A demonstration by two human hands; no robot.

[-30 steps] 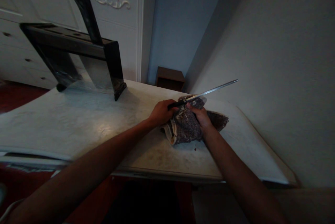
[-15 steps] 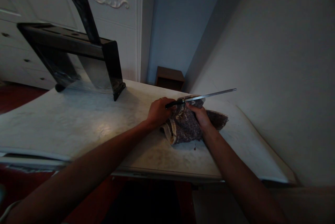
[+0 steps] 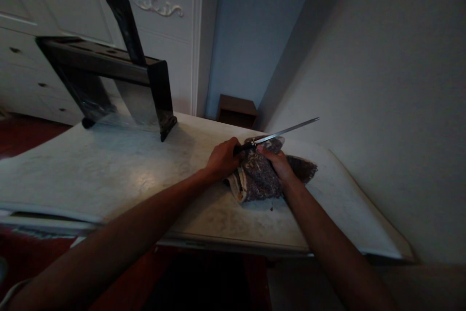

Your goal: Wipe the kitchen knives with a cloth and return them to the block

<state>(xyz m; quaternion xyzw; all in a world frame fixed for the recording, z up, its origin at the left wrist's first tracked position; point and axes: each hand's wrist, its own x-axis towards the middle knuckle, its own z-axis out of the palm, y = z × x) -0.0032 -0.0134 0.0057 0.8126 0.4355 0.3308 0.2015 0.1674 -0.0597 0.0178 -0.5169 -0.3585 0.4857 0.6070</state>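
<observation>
A thin metal rod (image 3: pixel 291 129) with a black handle (image 3: pixel 243 148) points up to the right above a folded brown-grey cloth (image 3: pixel 260 180). My left hand (image 3: pixel 223 158) is closed around the handle's end, at the cloth's left side. My right hand (image 3: pixel 277 161) grips the cloth from the right, its thumb near the place where rod and handle meet. Its other fingers are hidden by the cloth. The cloth rests on the pale tabletop (image 3: pixel 145 175), and one end of it sticks out right of my right wrist.
A black knife rack (image 3: pixel 158 78) with a cleaver handle (image 3: pixel 125 24) rising from it stands at the back left. A brown box (image 3: pixel 238 105) is beyond the table's back edge. A wall (image 3: pixel 382 107) borders the right side.
The rod has shifted slightly left, and its tip is a little higher and turned more upward. My left hand has tilted with the handle. The view has shifted slightly, moving the rack rightward.
</observation>
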